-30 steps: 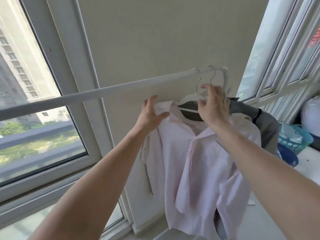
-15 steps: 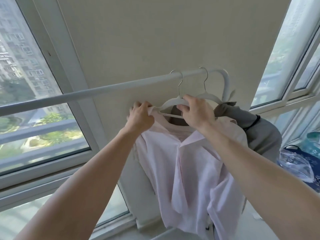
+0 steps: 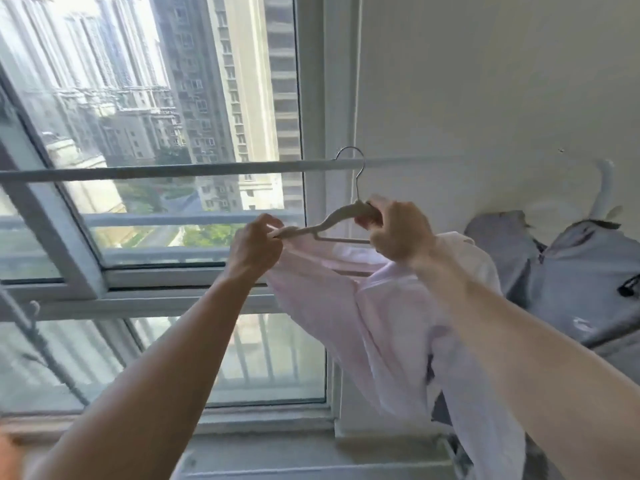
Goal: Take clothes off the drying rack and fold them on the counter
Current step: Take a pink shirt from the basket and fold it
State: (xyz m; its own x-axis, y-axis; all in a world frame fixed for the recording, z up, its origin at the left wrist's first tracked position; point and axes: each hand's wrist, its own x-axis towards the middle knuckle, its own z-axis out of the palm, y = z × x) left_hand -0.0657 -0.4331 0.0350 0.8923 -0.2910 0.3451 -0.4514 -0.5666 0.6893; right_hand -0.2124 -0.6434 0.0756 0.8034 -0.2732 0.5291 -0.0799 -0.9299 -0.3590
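A pale pink shirt [image 3: 388,327] hangs from a white hanger [image 3: 341,216] whose metal hook [image 3: 358,164] sits at the white rack rod [image 3: 173,171]. My left hand [image 3: 256,247] grips the hanger's left end together with the shirt's shoulder. My right hand [image 3: 398,230] grips the hanger near its neck, over the collar. The shirt's lower part drapes under my right forearm.
A grey garment [image 3: 568,271] hangs further right on the rod, by the rod's curved white end [image 3: 604,188]. A large window [image 3: 156,133] fills the left half. A cream wall [image 3: 485,81] stands behind the rod.
The pink shirt and its hanger have slid left along the rod, away from the grey garment. Both hands moved with it, and the view swung left toward the window.
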